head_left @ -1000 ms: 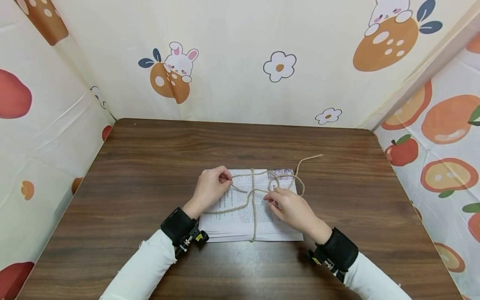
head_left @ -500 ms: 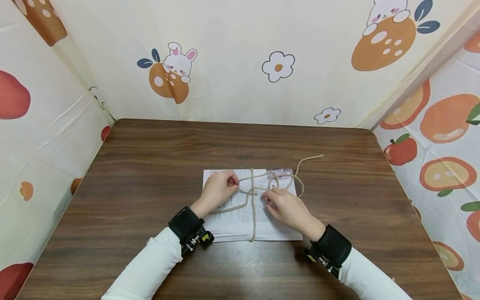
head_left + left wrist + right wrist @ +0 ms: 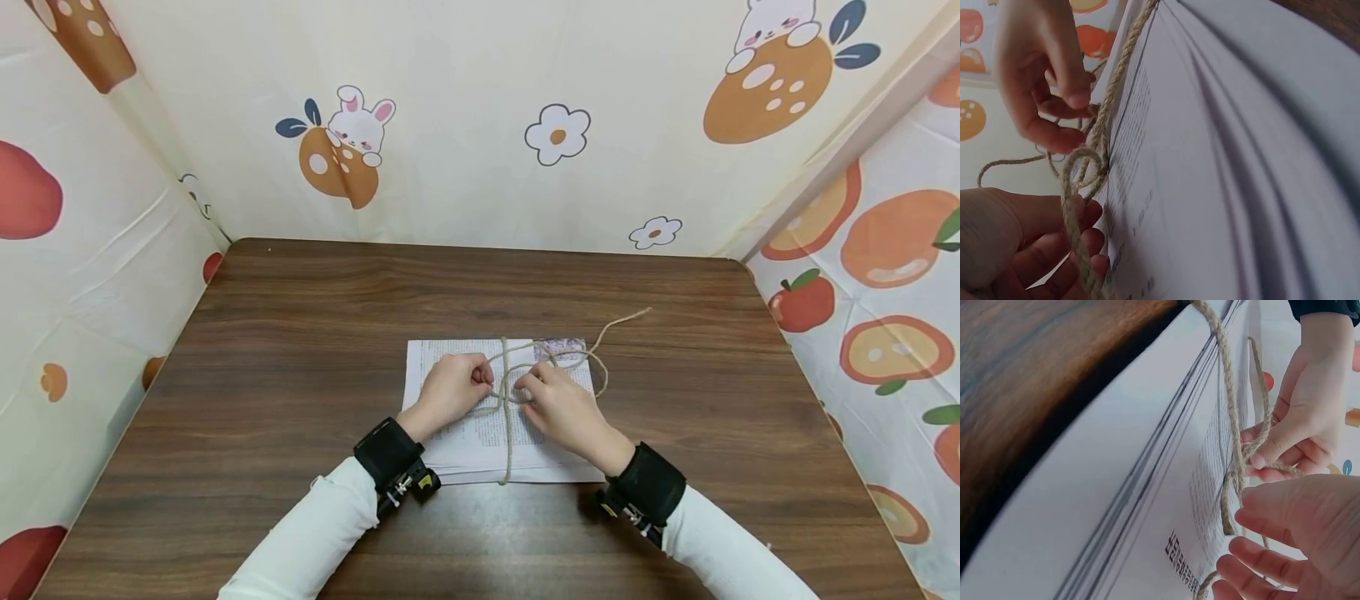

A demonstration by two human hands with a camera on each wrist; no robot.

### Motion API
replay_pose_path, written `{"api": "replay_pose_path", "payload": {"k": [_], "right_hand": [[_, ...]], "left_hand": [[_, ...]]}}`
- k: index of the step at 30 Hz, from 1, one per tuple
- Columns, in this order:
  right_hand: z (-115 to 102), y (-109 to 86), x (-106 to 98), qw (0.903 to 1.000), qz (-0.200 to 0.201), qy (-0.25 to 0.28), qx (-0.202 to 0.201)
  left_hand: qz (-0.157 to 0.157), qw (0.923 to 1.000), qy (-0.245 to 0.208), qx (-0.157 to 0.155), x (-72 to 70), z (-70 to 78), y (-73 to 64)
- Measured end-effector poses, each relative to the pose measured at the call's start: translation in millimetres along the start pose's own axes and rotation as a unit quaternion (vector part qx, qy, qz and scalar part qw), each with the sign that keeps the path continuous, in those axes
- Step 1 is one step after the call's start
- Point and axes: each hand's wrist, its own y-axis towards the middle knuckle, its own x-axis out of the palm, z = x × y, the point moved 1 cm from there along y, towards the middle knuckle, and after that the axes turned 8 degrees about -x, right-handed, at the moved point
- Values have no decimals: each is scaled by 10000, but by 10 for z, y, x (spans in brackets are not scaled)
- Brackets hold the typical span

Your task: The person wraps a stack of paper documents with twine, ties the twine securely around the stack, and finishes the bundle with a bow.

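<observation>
A stack of printed paper sheets [image 3: 465,450] lies on the table with beige twine [image 3: 507,450] running across it and crossing near its middle. My left hand [image 3: 453,387] is over the left half of the stack, pinching the twine between thumb and fingers beside the crossing. In the left wrist view a loop of twine [image 3: 1082,156] stands just past the left fingers [image 3: 1088,212]. Facing it, my right hand [image 3: 558,404] is bent over the right half. Its thumb and index finger stand apart in the left wrist view, with fingertips [image 3: 1072,140] right at the loop.
Loose twine curls over the stack's upper right corner, and its free end [image 3: 637,315] reaches onto the brown wooden table [image 3: 300,333]. Cloth with fruit and rabbit prints [image 3: 450,150] hangs behind and at both sides. Each wrist wears a black band [image 3: 647,483] with a camera.
My left hand has moved right and slightly toward me with the twine, ending at the crossing. My right hand has shifted slightly left, and the twine between the hands now bends in a loop.
</observation>
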Motion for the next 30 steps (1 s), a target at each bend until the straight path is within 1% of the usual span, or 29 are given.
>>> {"api": "replay_pose_path", "payload": {"k": [6,16,19,22,23,25,28,30], "right_hand": [[-47,23,28,9999,-90,76,-108],[-77,14,47,9993,-343,114,-95],[-73,12,35,9990,-411,155,-81],[-65,-1,23,9987,-454,221,-32],[-61,-9,22,9987,-446,241,-16],[-52,-31,19,9988,-413,261,20],[-45,-68,10,9991,-334,268,28],[-43,-89,-1,9991,-308,287,46]], "left_hand": [[-49,10000,41,70,49,28,-1],[-92,9999,66,85,85,53,-11],[-92,9999,53,-14,66,51,-18],[-17,9999,51,-115,15,46,-35],[26,9998,76,-166,-6,45,-42],[191,9996,123,-168,-57,53,-55],[576,9980,263,-26,-136,92,-76],[866,9953,388,168,-180,136,-102]]}}
